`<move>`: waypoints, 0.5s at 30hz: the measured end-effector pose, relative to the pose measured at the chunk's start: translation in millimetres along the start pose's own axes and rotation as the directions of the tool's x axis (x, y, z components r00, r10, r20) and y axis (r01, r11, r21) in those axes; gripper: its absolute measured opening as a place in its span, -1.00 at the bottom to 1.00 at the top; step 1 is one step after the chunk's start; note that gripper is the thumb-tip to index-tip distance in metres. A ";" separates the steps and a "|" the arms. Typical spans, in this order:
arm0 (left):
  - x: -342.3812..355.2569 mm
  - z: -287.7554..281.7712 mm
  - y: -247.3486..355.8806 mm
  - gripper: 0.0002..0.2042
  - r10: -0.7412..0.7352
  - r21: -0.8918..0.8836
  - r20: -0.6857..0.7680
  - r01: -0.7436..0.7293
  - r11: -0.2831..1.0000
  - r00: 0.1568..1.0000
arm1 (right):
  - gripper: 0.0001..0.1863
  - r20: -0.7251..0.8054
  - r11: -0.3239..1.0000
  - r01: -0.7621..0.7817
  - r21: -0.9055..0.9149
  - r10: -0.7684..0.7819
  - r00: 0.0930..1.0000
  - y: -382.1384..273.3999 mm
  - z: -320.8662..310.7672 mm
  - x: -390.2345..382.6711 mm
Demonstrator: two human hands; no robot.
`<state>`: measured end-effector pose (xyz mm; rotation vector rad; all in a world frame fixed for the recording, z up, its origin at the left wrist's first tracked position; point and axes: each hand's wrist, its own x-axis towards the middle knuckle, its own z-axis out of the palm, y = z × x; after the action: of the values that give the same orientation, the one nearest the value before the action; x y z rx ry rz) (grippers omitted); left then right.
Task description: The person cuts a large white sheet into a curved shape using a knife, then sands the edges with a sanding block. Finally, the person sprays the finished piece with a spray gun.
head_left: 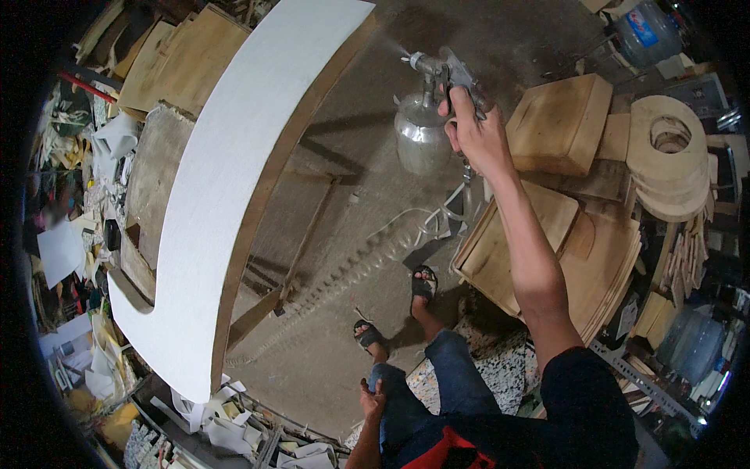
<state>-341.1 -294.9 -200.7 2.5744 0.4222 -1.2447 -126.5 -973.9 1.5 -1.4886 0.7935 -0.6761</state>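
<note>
My right hand (480, 133) is wrapped round the grip of a metal spray gun (449, 70), fingers at its trigger. Under the gun hangs a rounded silver paint cup (422, 133). A faint mist shows at the nozzle, which points left toward a large curved panel (226, 156). That panel has a white top face and a bare brown edge, with a hooked lower left end. It rests raised on a wooden frame (312, 234), partly hidden beneath it. Low beside my left thigh, my left hand (373, 400) holds nothing, its fingers loosely apart.
A clear coiled air hose (344, 273) trails over the floor from below the gun. Wooden boxes (562, 125) and stacked boards (601, 266) stand at my right, near wooden rings (668, 156) and a water bottle (648, 35). Scraps (101, 359) are heaped at the left.
</note>
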 end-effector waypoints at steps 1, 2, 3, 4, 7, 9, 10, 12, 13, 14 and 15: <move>-2.1 -1.4 3.2 -0.24 0.035 -0.045 0.010 -0.035 0.998 0.999 | -0.59 -0.004 1.000 0.018 0.003 -0.018 1.000 1.3 -0.9 5.5; -4.6 -3.0 7.1 -0.24 0.057 -0.079 -0.002 -0.057 0.995 0.998 | -0.60 -0.008 0.999 0.036 0.006 -0.036 0.999 2.6 -2.1 10.1; -6.9 -4.5 11.7 -0.25 0.035 -0.097 0.015 -0.033 0.995 0.999 | -0.60 -0.015 0.999 0.038 0.005 -0.037 0.999 4.2 -3.1 14.0; -9.5 -6.5 16.4 -0.25 0.073 -0.100 -0.011 -0.073 0.992 0.997 | -0.61 -0.022 0.999 0.039 0.004 -0.039 0.999 6.0 -4.1 17.8; -18.2 -12.0 28.3 -0.26 0.045 -0.056 0.010 -0.045 0.997 0.999 | -0.57 -0.054 0.995 0.095 -0.042 -0.098 0.994 12.2 -7.8 27.4; -24.1 -15.1 33.4 -0.26 -0.008 -0.014 0.026 0.009 1.000 1.000 | -0.55 -0.071 0.991 0.109 -0.073 -0.114 0.991 17.4 -10.2 31.1; -26.5 -16.1 35.2 -0.26 0.024 -0.060 0.030 -0.023 0.998 0.999 | -0.55 -0.078 0.992 0.099 -0.081 -0.105 0.991 20.4 -11.3 32.1; -30.4 -17.4 37.0 -0.25 0.047 -0.137 0.015 -0.044 0.990 0.999 | -0.55 -0.080 0.990 0.091 -0.109 -0.099 0.992 26.8 -13.1 34.4; -31.6 -17.8 37.4 -0.26 0.038 -0.130 0.007 -0.037 0.991 0.999 | -0.55 -0.074 0.987 0.093 -0.128 -0.103 0.992 29.9 -13.8 35.9; -32.6 -17.6 37.2 -0.26 0.028 -0.122 0.000 -0.028 0.992 1.000 | -0.55 -0.073 0.984 0.099 -0.147 -0.111 0.991 33.9 -13.9 37.6; -33.0 -17.4 37.2 -0.27 0.021 -0.116 0.007 -0.020 0.993 1.000 | -0.55 -0.073 0.980 0.106 -0.167 -0.119 0.990 37.4 -14.3 39.4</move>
<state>-334.7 -328.3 -160.4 2.4700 0.4509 -1.1870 -117.9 -1014.4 -36.5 -1.6719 0.8484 -0.7769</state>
